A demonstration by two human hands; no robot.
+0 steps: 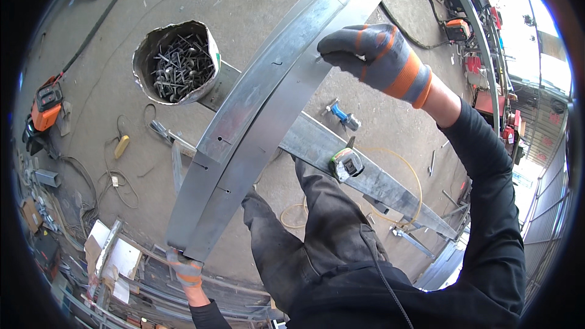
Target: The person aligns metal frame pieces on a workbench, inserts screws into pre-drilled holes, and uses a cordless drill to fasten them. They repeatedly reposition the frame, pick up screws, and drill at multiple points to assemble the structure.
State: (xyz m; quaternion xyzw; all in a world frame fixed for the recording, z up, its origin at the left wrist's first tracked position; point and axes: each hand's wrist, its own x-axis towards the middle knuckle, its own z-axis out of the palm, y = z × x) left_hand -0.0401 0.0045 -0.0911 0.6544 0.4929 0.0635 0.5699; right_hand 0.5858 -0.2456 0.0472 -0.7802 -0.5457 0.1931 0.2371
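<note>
A long galvanized steel channel [244, 146] runs diagonally in front of me, with small dark holes and pen lines on it. On its left side lies a shorter steel strip [286, 42]. My left hand [186, 268], in a grey and orange glove, is closed round the channel's near end; the channel hides part of its fingers. My right hand [378, 61], gloved alike, is pinched shut at the channel's right edge, farther up. Whatever sits between its fingertips is too small to make out. A tape measure [347, 164] rests on a steel crossbeam [317, 142] beneath the channel.
A bucket of bolts or nails [210, 55] stands left of the channel. On the floor are a blue tool [344, 116], an orange tool [47, 105] and a yellow hose [420, 186]. Scrap metal and boards [122, 262] lie at lower left; red machines [472, 64] line the right.
</note>
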